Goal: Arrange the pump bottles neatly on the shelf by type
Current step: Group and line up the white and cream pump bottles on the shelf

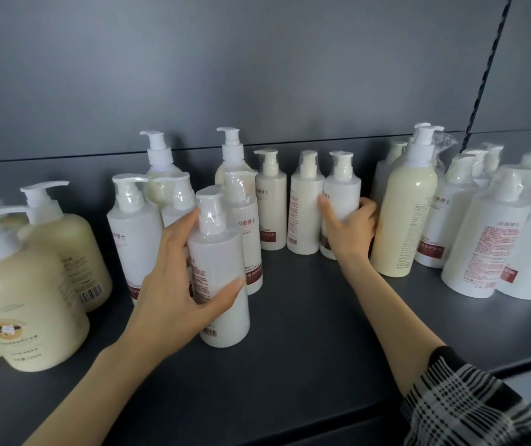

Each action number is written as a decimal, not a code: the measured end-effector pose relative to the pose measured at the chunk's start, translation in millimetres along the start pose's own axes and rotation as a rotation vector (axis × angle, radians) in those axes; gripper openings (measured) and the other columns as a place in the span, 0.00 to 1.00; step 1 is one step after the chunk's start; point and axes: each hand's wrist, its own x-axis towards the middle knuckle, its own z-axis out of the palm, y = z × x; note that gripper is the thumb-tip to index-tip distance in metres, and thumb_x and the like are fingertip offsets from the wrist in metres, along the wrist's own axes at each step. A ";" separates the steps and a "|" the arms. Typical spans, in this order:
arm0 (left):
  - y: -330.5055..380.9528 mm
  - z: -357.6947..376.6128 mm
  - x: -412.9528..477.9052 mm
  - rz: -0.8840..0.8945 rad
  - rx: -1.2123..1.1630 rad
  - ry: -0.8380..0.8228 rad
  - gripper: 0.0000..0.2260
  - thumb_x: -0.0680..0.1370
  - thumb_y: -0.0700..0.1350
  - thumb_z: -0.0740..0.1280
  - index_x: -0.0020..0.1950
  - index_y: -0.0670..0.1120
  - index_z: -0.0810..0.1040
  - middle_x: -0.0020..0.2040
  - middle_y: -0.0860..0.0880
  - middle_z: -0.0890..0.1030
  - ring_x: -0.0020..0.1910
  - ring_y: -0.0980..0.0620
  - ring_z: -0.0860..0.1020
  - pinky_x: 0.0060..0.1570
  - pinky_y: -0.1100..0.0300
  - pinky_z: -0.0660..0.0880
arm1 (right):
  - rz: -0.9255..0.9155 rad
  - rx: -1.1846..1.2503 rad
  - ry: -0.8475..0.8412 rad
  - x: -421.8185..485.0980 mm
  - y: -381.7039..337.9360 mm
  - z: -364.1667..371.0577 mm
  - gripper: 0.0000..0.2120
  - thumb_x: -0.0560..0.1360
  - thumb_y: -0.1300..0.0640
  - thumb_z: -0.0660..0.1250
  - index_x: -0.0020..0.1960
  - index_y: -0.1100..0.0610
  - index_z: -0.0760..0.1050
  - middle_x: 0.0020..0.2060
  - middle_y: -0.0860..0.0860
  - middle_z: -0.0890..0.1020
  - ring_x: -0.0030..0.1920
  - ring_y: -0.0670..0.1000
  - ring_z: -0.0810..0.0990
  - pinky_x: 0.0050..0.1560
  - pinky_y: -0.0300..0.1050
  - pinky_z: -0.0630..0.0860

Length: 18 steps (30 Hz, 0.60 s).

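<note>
Many pump bottles stand on a dark grey shelf. My left hand grips a white bottle with a red label at front centre, thumb in front and fingers behind. My right hand wraps around another white bottle, the right-most of three in the back row beside a second and a third. More white bottles stand left of centre. Wide cream bottles fill the left end.
A tall cream bottle stands just right of my right hand. A cluster of white bottles fills the right end. Two cream pump bottles stand at the back. The shelf's grey back panel rises behind, with a slotted upright at right.
</note>
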 end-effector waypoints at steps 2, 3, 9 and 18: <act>0.2 -0.2 -0.5 -0.011 -0.008 0.002 0.37 0.65 0.60 0.69 0.66 0.73 0.51 0.63 0.76 0.60 0.62 0.73 0.66 0.55 0.80 0.64 | -0.021 -0.034 0.013 -3.3 -3.2 -1.2 0.35 0.68 0.37 0.70 0.62 0.59 0.63 0.61 0.55 0.71 0.63 0.56 0.70 0.62 0.49 0.67; 0.0 -0.3 -0.5 -0.017 -0.009 0.002 0.37 0.64 0.60 0.69 0.65 0.74 0.50 0.63 0.76 0.61 0.62 0.73 0.66 0.54 0.80 0.64 | -0.032 -0.047 0.020 -5.3 -4.7 -2.5 0.35 0.67 0.37 0.71 0.60 0.59 0.64 0.59 0.54 0.72 0.61 0.55 0.71 0.60 0.49 0.68; -1.7 -1.4 0.0 -0.047 0.032 0.022 0.37 0.64 0.62 0.69 0.65 0.74 0.50 0.62 0.78 0.60 0.61 0.75 0.65 0.54 0.81 0.62 | -0.160 -0.163 -0.055 -15.4 -14.4 -14.3 0.32 0.67 0.36 0.70 0.57 0.57 0.65 0.53 0.50 0.72 0.53 0.51 0.73 0.46 0.47 0.68; -1.8 -3.7 -0.3 -0.070 0.056 0.082 0.36 0.63 0.61 0.68 0.64 0.73 0.52 0.63 0.71 0.63 0.60 0.73 0.67 0.53 0.75 0.67 | -0.194 -0.024 -0.509 -19.8 -24.6 -24.2 0.25 0.67 0.42 0.73 0.56 0.50 0.65 0.48 0.43 0.76 0.48 0.43 0.77 0.42 0.39 0.75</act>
